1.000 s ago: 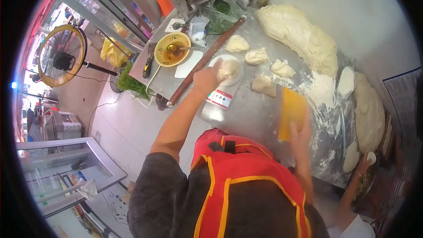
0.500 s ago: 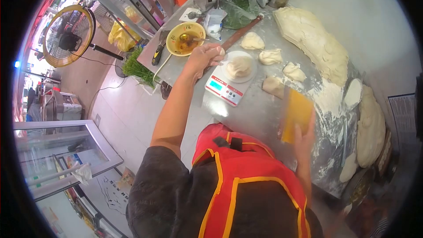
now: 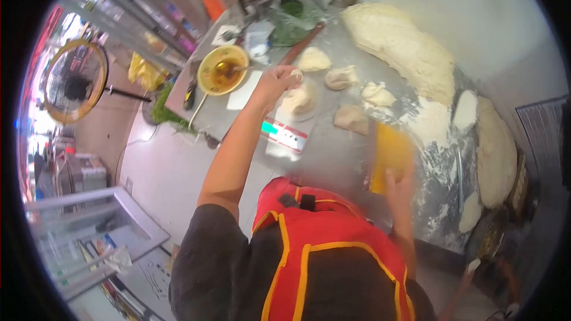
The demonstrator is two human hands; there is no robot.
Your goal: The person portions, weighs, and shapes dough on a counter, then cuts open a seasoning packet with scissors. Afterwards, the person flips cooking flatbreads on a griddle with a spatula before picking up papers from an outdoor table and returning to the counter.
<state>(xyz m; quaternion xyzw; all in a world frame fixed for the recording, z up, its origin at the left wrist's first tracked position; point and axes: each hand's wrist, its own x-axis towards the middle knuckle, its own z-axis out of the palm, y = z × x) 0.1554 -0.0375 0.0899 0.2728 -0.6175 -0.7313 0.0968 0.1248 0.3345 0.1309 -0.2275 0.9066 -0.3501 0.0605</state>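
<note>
My left hand hovers above a kitchen scale, thumb and fingertips pinching a small pale bit of dough. Just below, a rounded dough lump sits on the scale's far end. The scale's long axis runs away from me, leaning slightly right; its panel lies at the near end, toward me. My right hand, blurred, grips the near end of a yellow scraper, fingers closed on it, thumb against its face. The scraper is right of the scale, over the metal table, its long axis pointing away from me and its straight edge facing left. Four loose dough pieces lie beyond and between the scale and scraper. Past my left hand, a brown rolling pin slants away to the right.

I can make out no brand. The scale's readout glows blue-green, with red bands around the panel, but its digits and lettering are too blurred to read. A printed sheet on the right-hand wall is illegible too.
</note>
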